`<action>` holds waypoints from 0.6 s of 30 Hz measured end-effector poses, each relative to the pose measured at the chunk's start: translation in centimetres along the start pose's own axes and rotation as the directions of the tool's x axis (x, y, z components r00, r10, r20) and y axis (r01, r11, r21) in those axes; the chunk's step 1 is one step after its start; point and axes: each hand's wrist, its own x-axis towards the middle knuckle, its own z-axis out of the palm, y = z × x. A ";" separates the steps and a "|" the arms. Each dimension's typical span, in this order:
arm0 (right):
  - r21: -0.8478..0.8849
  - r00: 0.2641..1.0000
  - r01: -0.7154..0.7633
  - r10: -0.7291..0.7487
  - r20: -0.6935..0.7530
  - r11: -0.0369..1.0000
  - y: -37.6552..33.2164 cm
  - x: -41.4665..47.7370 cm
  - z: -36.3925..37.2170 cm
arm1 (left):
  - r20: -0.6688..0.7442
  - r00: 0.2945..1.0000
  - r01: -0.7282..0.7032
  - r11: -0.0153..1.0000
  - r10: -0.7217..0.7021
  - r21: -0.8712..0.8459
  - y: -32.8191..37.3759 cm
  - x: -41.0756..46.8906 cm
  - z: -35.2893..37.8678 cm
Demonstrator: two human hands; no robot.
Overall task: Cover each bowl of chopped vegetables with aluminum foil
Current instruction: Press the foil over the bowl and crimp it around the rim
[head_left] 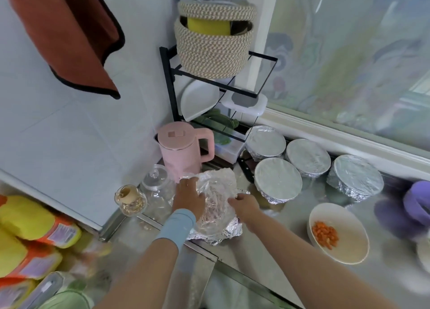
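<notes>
One foil sheet [216,192] is in work, draped in a crumpled dome near the worktop [297,211] front edge, dead centre of the view. The bowl under it is hidden, so I only infer it from the dome. Left hand [188,197] lies flat and spread on the sheet's 9 o'clock side, pressing down. Right hand [244,206] has bent fingers on the foil edge at 3 o'clock; pinch or push, cannot tell. Handling, as I judge it: the foil is very light, thin, holds a crease and tears if dragged. So hold the loose skirt at the rim, not the crown, and fold it down around the wall with one palm steadying the top. The bowl is probably ceramic and may slide on steel, so brace it. Count: four foil-covered bowls [278,183] done, clustered at 1 to 3 o'clock of the sheet and near each other. One open bowl [349,250] at 4 o'clock holds chopped carrot [324,234] and is not yet covered. With the one in work, I make it six bowls in all. No foil roll visible. Further out: one pink kettle [183,145] at 11 o'clock, two glass jars [158,187] at 9 to 10 o'clock just beside the left hand, and one knife [246,169] at 1 o'clock.
</notes>
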 end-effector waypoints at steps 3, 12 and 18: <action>-0.005 0.996 0.074 -0.074 -0.055 0.997 -0.3 -0.5 -2.7 | -0.090 0.989 -0.109 0.993 0.113 0.054 2.7 0.7 -0.2; 0.049 0.960 0.180 -0.164 -0.227 0.982 1.2 -3.3 -16.8 | -0.013 0.999 -0.042 0.995 0.041 -0.094 13.2 -0.2 3.7; 0.157 0.952 0.120 -0.069 -0.300 0.980 6.2 -4.7 -26.6 | 0.151 0.988 0.046 0.920 0.015 -0.390 21.2 -3.1 8.5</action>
